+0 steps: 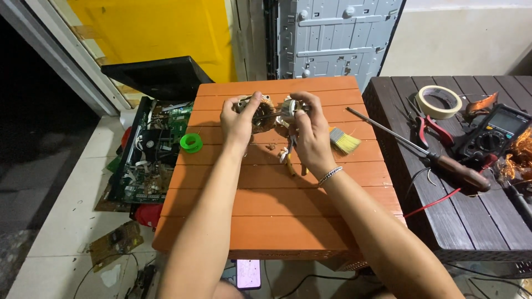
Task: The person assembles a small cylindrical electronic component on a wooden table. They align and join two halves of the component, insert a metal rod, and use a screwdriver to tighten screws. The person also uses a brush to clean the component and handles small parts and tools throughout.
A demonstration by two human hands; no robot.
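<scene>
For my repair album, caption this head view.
Left hand and right hand grip a round copper-wound motor coil above an orange slatted table.

Orange slatted table (277, 210) at centre, dark brown slatted table (443, 221) just beside it on the right. Pale tiled floor (55, 221) on the left, scattered with an open chassis of green circuit boards (149, 155) and loose cables. Yellow wall panel (160, 33) at the back; grey metal panel (338, 33) leaning next to it; plain off-white wall (460, 44) further right. Dark doorway (27, 111) at far left. Lit evenly from overhead, warm cast.
</scene>
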